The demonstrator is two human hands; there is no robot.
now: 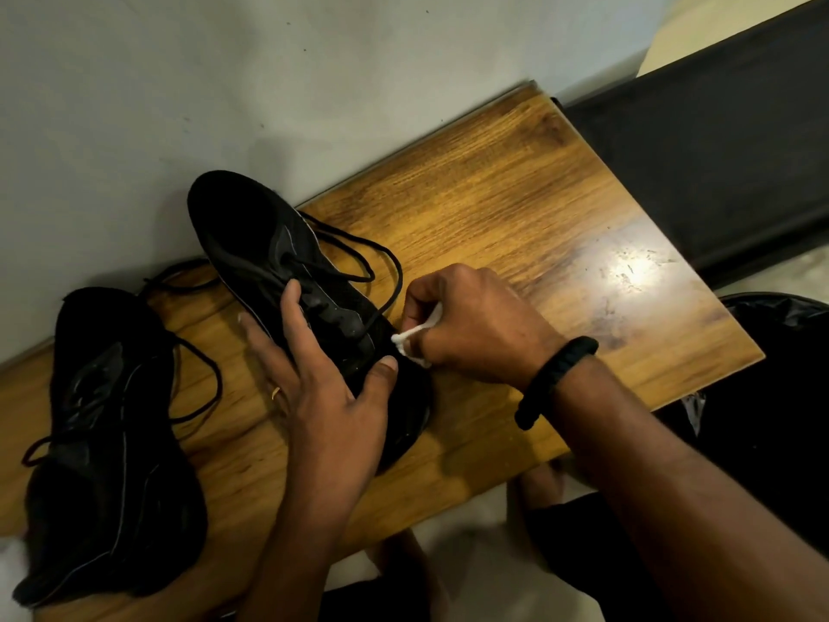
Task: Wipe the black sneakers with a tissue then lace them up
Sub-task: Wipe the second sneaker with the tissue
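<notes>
Mid-bench (493,208): tissue (410,341) against sneaker (260,235)
left hand (314,388) clasps the sneaker, thumb over it; right hand (475,325) pinches the tissue

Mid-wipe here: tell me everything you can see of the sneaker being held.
The sneaker is black and fabric-looking, with a thin pale line along its side. It lies on the wooden table, toe pointing away from the person, its black laces loose. The left hand holds it across the middle; the right hand presses a white tissue against it.
</notes>
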